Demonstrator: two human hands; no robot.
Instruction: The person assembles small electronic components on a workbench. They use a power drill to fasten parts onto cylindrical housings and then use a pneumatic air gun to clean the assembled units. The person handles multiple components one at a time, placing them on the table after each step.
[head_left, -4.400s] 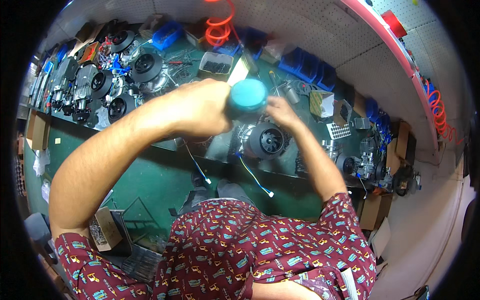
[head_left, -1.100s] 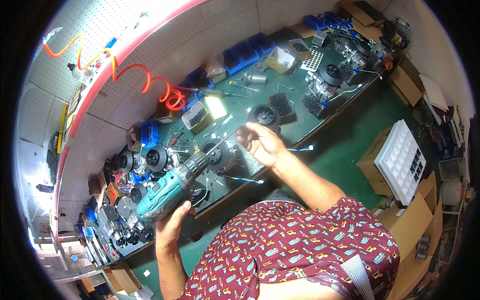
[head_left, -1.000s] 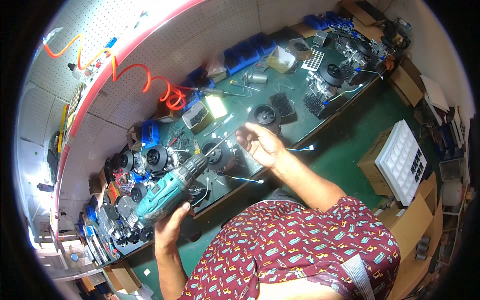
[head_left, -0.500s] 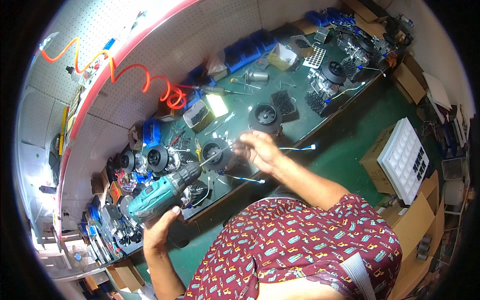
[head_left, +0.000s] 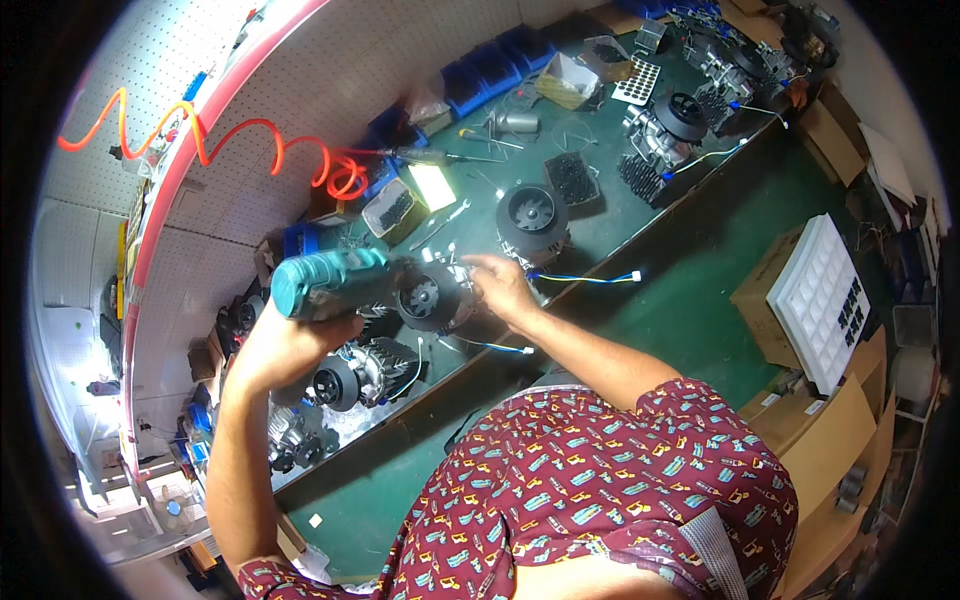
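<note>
My left hand point(head_left: 290, 348) is wrapped round the grip of a teal cordless drill point(head_left: 335, 284), held level above the bench with its front pointing right. The drill's front end is over a motor assembly with a black fan wheel point(head_left: 425, 296), and its bit is hard to make out. My right hand point(head_left: 503, 290) is at the right side of this assembly, thumb and fingers bent in close to its metal top. What they pinch, if anything, is too small to tell. A second fan assembly point(head_left: 533, 215) stands just beyond my right hand.
Several more fan assemblies point(head_left: 338, 384) line the near left bench, others point(head_left: 668, 125) the far right. Blue bins point(head_left: 484, 82), a box of black parts point(head_left: 571, 180) and a wrench point(head_left: 440, 224) lie behind. An orange coiled hose point(head_left: 275, 135) hangs left. A white tray point(head_left: 815, 300) leans at right.
The drill has risen and swung level, pointing right, over the fan assembly. My left forearm has come up with it. My right hand has moved slightly, down beside the assembly.
</note>
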